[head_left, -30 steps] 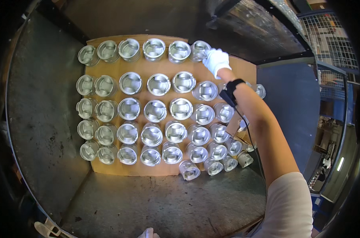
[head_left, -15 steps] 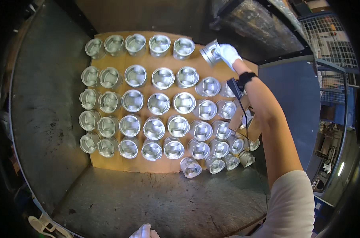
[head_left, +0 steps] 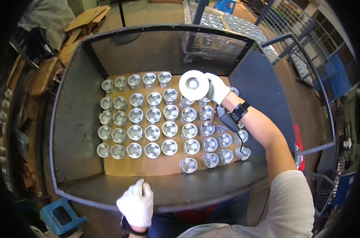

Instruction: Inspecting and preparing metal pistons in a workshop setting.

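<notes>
The fingers of the right hand (head_left: 219,89) pinched the side of a round metal part (head_left: 188,92), up over the cardboard (head_left: 142,169) toward its far right corner. The right arm (head_left: 263,127) reached forward, elbow bent outward. The left hand (head_left: 137,204) hung by the box's (head_left: 94,203) near edge; I couldn't tell if its fingers pinched.
</notes>
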`<move>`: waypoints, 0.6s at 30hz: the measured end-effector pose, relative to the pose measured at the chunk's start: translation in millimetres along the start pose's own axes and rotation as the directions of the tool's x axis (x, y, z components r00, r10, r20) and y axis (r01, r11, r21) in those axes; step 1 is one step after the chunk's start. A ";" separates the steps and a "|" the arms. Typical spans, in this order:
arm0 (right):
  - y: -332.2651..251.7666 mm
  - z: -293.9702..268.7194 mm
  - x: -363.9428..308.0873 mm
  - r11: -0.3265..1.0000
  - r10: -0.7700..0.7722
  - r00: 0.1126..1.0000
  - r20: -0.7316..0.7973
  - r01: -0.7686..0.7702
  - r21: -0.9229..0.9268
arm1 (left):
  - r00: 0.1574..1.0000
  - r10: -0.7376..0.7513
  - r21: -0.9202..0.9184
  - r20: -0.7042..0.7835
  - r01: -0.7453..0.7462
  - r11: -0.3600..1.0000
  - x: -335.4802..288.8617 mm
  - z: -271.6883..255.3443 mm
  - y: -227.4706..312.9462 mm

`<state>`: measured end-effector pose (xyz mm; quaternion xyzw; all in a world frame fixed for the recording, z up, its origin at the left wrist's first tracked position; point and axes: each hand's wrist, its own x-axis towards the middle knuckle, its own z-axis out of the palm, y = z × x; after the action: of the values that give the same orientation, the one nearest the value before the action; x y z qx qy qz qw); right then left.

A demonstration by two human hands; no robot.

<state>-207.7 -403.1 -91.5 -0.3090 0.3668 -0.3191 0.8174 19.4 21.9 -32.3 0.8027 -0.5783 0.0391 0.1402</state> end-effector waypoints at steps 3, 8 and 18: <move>-1.4 -3.0 -66.1 0.999 -0.044 0.999 -0.004 0.044 0.016 | 0.998 0.061 -0.035 0.022 -0.060 0.998 -10.2 5.7 -8.1; -22.0 18.5 -207.2 0.998 -0.058 0.991 0.124 0.060 -0.019 | 0.991 -0.007 -0.181 -0.137 -0.018 0.983 -21.2 4.9 -12.9; 13.7 54.4 -317.7 0.889 0.070 0.967 0.246 0.051 -0.456 | 0.648 0.501 -0.513 0.574 0.761 -0.396 -37.6 -49.0 93.1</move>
<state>-327.7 -142.3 55.5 -0.5298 0.3248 -0.1769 0.7632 -75.5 42.5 22.9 0.3105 -0.1794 -0.7909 0.4958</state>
